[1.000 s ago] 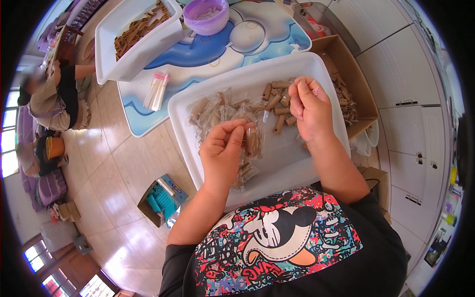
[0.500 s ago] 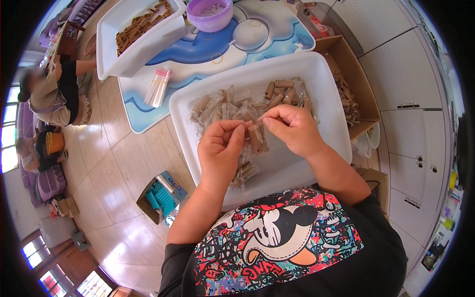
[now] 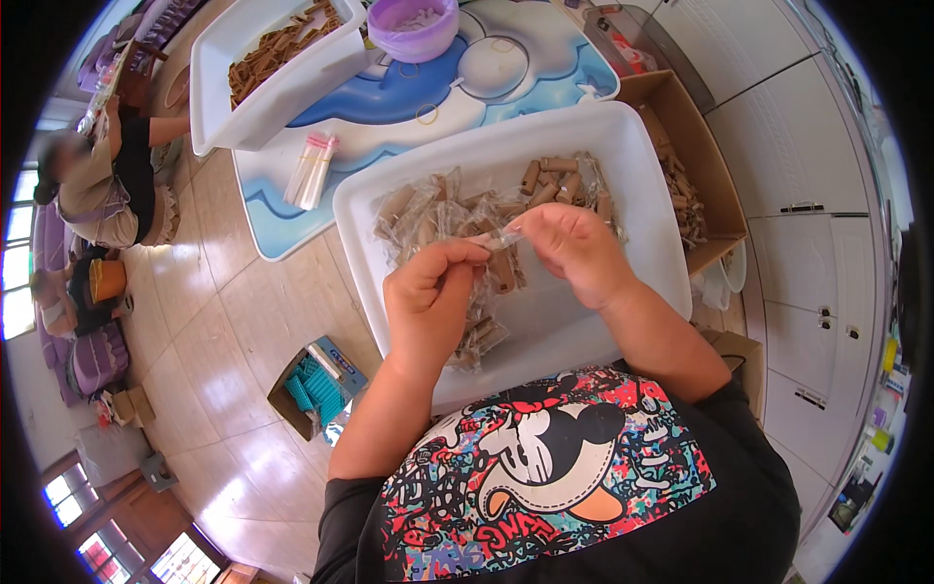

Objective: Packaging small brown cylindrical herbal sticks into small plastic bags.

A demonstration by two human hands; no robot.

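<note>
Tabletop [image 3: 389,109] in blue and white swirls spreads out beyond both hands, and over its near edge sits a broad white tub [image 3: 593,316], its near side right up against the person's printed shirt [image 3: 545,457]. Over the tub, left hand [image 3: 428,297] and right hand [image 3: 566,248] come close together, fingertips pinching a clear plastic bag [image 3: 493,239] between them! A brown tube [image 3: 503,273] shows just under it; whether it sits inside that bag, I cannot tell. Filled bags [image 3: 420,206] crowd beyond the left hand, loose brown tubes [image 3: 557,175] lie just past the right.

Out to the room: pale floor tiles [image 3: 209,321] run off to the left of the hands, two other people well away there, with an open box of turquoise pieces [image 3: 316,389] on the floor beside the left forearm. White cabinets [image 3: 778,146] wall in the far right.

Now the edges! The tub's left rim runs just outside the left hand; its right rim passes near the right forearm, a cardboard box [image 3: 705,127] tight beyond it. White tub bottom shows below the right hand, between the forearms: that's the roomiest stretch.
</note>
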